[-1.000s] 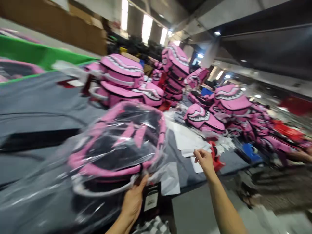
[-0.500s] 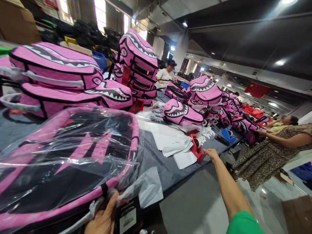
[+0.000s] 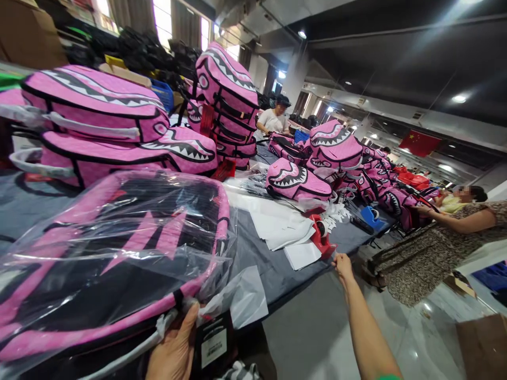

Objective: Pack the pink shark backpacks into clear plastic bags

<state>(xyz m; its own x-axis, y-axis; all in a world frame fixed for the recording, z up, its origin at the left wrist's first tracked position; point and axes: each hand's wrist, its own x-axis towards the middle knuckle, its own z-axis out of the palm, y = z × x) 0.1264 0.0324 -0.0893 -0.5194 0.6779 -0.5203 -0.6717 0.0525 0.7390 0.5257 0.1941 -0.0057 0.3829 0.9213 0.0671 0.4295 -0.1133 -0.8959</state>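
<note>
A pink and black backpack (image 3: 134,237), in a clear plastic bag, lies across the near left of the table. My left hand (image 3: 174,340) grips its near edge, thumb on top. Beside that thumb hang a black tag with a white barcode label (image 3: 214,347) and a piece of white tissue paper (image 3: 249,298). My right hand (image 3: 343,266) is stretched out to the table's edge, fingers pinched at the end of a red tape dispenser (image 3: 322,240). The tape between fingers and dispenser is clear and barely shows.
Pink shark-mouth backpacks (image 3: 99,105) lie stacked at the left, with a taller stack (image 3: 227,105) behind. White paper sheets (image 3: 277,227) lie left of the dispenser. A blue tape dispenser (image 3: 372,217) stands farther along. One co-worker (image 3: 431,253) stands at right, another (image 3: 273,119) across the table.
My right hand has drawn slightly back and down from the red dispenser, still pinched. The left hand keeps its grip on the backpack. The view has shifted a little.
</note>
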